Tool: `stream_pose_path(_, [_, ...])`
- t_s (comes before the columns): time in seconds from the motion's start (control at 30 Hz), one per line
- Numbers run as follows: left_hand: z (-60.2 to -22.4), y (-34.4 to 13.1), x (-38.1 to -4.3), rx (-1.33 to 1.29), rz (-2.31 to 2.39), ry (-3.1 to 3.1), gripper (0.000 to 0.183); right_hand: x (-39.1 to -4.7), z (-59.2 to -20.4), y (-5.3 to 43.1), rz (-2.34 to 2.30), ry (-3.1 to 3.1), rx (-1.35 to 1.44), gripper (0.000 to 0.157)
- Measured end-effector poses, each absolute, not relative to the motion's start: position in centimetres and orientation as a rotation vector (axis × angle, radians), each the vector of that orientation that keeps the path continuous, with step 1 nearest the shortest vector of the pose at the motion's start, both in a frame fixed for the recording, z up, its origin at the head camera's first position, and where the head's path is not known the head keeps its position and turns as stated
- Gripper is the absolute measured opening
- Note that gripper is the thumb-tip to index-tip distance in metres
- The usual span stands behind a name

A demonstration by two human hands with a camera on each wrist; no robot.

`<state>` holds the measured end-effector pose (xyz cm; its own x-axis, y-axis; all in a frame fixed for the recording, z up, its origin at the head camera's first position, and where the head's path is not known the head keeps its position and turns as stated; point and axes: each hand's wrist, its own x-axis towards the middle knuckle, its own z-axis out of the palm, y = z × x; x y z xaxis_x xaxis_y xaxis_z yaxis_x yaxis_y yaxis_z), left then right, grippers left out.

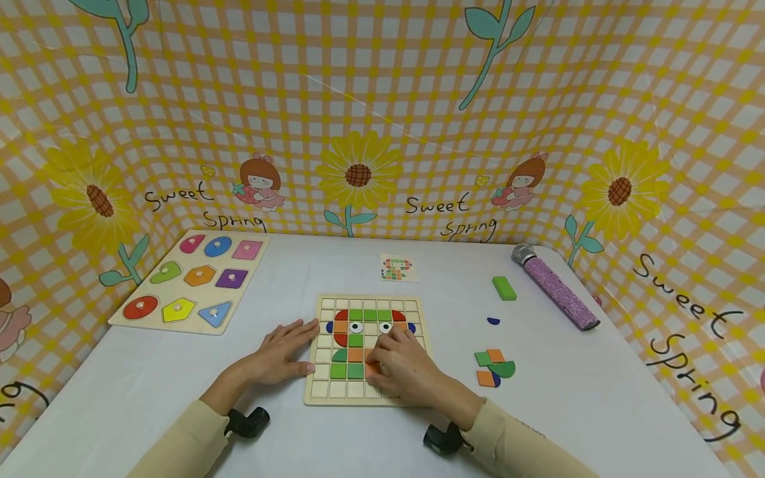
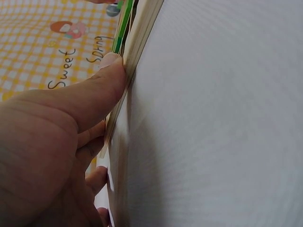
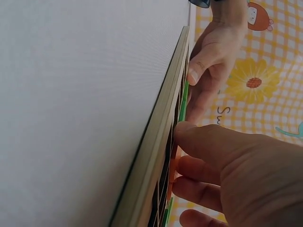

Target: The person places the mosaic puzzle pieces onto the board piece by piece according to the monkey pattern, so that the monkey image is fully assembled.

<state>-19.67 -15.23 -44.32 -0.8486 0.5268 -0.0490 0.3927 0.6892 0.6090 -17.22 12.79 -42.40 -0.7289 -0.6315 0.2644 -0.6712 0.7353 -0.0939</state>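
Note:
A wooden grid board lies flat on the white table, with red, green, orange and blue tiles and two round eye tiles in its cells. Over the board's lower right part, my right hand has thumb and fingertips curled at an orange tile, pinching it close over the grid. That hand hides several cells there. My left hand rests at the board's left side, fingers extended, its thumb touching the edge in the left wrist view.
Behind the board lies a picture card. To the right are loose tiles, a blue half-circle tile, a green block and a glittery purple microphone. A knobbed shape puzzle lies at the far left.

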Motion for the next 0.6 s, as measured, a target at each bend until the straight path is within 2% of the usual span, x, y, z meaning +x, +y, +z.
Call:
stream_pose_path(0.37, [-44.3,-15.4,-19.6,0.766,0.911,2.675,0.074,-17.2,-42.3,13.2,0.297,-2.724,1.036,0.023])
stream_pose_path(0.6, [-44.4,-15.4,-19.7,0.753,0.909,2.666,0.073,-17.5,-41.9,16.1,0.374,-2.724,0.892,0.025])
